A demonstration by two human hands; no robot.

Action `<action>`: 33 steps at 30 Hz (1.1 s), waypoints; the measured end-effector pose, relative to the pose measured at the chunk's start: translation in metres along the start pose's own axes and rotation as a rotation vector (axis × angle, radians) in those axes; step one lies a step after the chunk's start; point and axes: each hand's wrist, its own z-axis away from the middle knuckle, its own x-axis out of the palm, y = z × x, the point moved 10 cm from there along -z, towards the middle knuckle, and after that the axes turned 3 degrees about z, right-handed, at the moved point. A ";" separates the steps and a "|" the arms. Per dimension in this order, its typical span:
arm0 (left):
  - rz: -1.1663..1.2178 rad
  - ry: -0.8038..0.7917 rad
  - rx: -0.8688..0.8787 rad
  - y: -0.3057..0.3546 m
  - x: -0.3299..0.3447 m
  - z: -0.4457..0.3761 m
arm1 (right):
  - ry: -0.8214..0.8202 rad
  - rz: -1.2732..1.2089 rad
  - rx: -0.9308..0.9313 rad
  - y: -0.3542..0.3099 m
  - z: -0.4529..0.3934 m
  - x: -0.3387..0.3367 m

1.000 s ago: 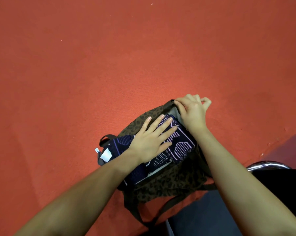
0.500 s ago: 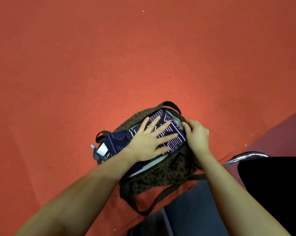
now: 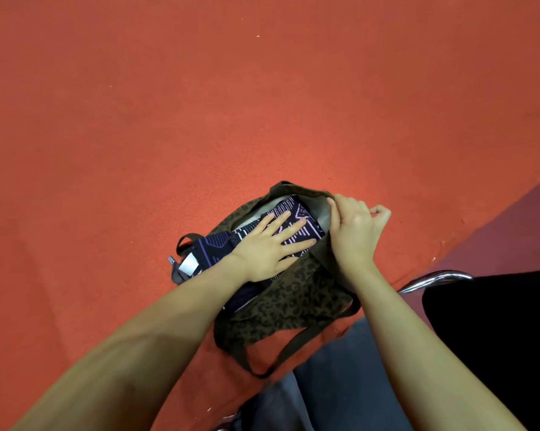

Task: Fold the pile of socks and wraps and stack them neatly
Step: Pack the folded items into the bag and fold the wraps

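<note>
My left hand (image 3: 264, 253) pressed flat on the soft folded wrap (image 3: 290, 225) inside the bag (image 3: 293, 303); my right hand (image 3: 354, 231) pinched its rim; edges looked grippable

Left hand (image 3: 267, 247): palm down, fingers straight and spread, pressing flat.
Right hand (image 3: 354, 234): knuckles up, fingers curled in a grip, thumb side toward the left hand.
Forearms: both bare, reaching forward from the bottom edge and converging.
</note>
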 end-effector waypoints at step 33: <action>0.208 0.380 -0.844 -0.197 0.034 0.547 | -0.502 -0.234 -0.671 -0.515 0.285 0.065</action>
